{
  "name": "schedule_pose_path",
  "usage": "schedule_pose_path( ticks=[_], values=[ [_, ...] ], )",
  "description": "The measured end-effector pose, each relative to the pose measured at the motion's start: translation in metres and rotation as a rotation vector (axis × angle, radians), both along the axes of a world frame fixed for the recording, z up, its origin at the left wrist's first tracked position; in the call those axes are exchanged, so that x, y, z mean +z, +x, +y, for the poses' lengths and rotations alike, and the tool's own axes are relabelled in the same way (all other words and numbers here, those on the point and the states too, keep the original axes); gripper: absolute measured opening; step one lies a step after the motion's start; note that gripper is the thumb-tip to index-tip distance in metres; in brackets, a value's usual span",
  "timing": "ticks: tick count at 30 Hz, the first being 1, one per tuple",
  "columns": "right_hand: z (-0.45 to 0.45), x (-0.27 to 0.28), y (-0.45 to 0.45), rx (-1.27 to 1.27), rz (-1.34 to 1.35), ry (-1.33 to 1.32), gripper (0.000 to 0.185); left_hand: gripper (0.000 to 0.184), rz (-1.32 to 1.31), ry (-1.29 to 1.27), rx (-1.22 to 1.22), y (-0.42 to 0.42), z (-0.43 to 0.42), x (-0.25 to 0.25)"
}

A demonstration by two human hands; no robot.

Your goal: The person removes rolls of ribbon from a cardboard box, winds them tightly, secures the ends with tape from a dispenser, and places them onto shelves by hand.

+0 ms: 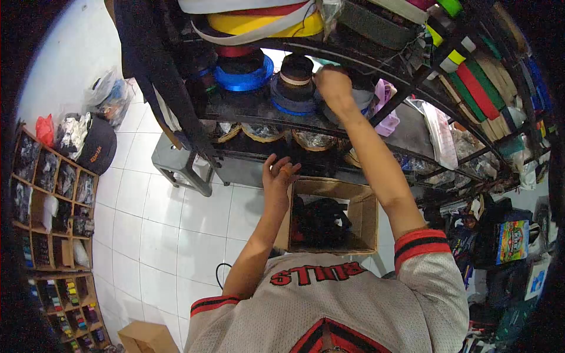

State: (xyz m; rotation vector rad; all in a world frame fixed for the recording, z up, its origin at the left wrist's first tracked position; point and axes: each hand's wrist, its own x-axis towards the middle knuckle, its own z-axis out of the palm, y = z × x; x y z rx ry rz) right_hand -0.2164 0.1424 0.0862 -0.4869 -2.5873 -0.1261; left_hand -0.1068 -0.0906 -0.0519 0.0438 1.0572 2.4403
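My right hand (333, 85) reaches onto the black shelf, at the dark rolls of tape (359, 91). Its fingers curl in, and what they hold, if anything, is hidden. Just left of it stands a stack of dark and blue rolls (294, 94) with a smaller black roll (296, 66) on top. Further left lies a shiny blue ribbon roll (241, 76). My left hand (281, 173) hovers below the shelf with fingers apart and nothing in it. Beneath it sits an open cardboard box (362, 226) holding black cloth (321, 223).
Yellow and white rolls (265, 23) fill the shelf above. A grey plastic stool (182, 162) stands left of the rack. A wooden pigeonhole unit (53, 194) lines the left wall, with a black cap (100, 144) on it. Bags (512, 241) crowd the right side.
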Motion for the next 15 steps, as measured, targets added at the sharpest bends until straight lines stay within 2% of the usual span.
schedule_pose_path(
  ticks=[4, 7, 8, 12, 15],
  values=[
    [-0.001, 0.002, 0.005, -0.007, 0.007, -0.034, 0.031, 0.063, -0.019, -0.021, -0.001, 0.002, 0.005, -0.003],
    [-0.007, 0.01, 0.014, 0.023, -0.001, -0.058, 0.021, 0.06, 0.001, -0.012, -0.014, 0.003, 0.006, -0.005],
    [-0.011, 0.013, 0.016, -0.04, -0.011, -0.117, 0.023, 0.059, 0.016, 0.0, -0.017, 0.003, 0.006, -0.006],
    [-0.026, 0.025, 0.045, -0.08, 0.183, -0.251, 0.024, 0.055, 0.023, -0.031, -0.01, 0.005, 0.008, -0.008],
    [-0.022, 0.015, 0.093, 0.139, 0.176, -0.471, 0.036, 0.05, -0.006, -0.065, -0.027, 0.004, 0.009, -0.009]
  ],
)
